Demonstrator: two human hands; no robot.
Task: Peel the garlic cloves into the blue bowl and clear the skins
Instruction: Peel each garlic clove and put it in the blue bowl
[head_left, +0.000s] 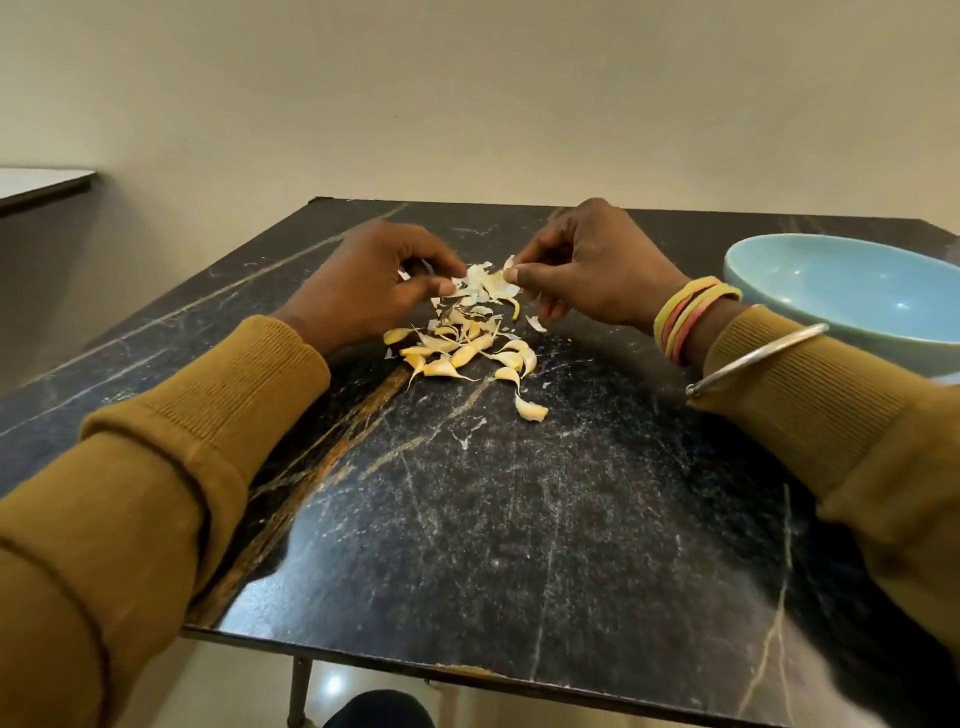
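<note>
A small heap of unpeeled garlic cloves (465, 353) lies in the middle of the black marble table (493, 519), with one clove (531, 409) lying apart nearer to me. Above the far side of the heap, my left hand (363, 283) and my right hand (597, 265) pinch a bunch of pale, papery garlic skins (485, 283) between fingertips, one hand on each side. A loose skin flake (535, 323) lies under my right hand. The blue bowl (852, 291) stands at the right edge of the table; its visible inside shows nothing in it.
The table's near edge (467, 670) is chipped, with a metal leg (298, 691) below it. A second table's corner (47, 184) shows at the far left. A plain wall stands behind. Bangles and a metal bracelet ring my right wrist.
</note>
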